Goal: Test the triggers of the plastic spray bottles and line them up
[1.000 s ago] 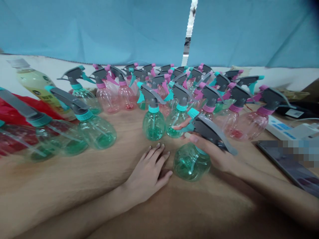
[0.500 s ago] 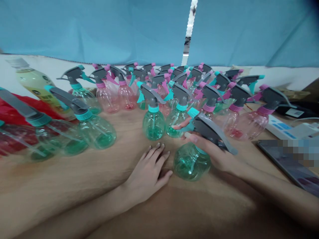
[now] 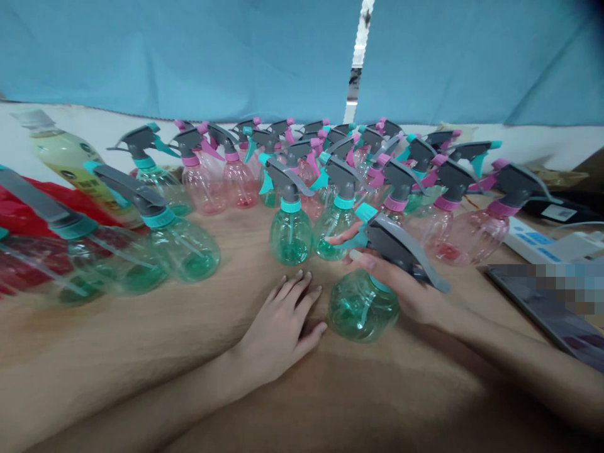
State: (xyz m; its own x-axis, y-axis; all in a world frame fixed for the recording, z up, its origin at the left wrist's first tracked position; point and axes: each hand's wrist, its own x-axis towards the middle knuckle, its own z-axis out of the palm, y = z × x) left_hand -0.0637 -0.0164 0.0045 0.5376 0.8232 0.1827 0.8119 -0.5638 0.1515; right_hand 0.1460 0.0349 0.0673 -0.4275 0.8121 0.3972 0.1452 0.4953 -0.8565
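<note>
My right hand [image 3: 406, 283] is closed round the neck of a green spray bottle [image 3: 363, 311], with the thumb along the near side and a finger by its teal trigger. The bottle has a grey head and a teal collar, and it stands upright or nearly so on the wooden table [image 3: 226, 377]. Just left of it, my left hand [image 3: 285, 321] lies flat on the wood, palm down, fingers stretched out and holding nothing. Beyond the left fingertips is another green spray bottle [image 3: 291, 236], and a similar green spray bottle [image 3: 334, 226] stands beside that one.
Behind are several pink spray bottles [image 3: 240, 182] and green ones. More green spray bottles [image 3: 184, 251] stand at left, near a red plastic bag [image 3: 70, 204] and a yellow-labelled bottle [image 3: 70, 157]. At right are a dark flat device [image 3: 538, 308] and a white power strip [image 3: 531, 242]. Blue cloth [image 3: 189, 56] hangs behind.
</note>
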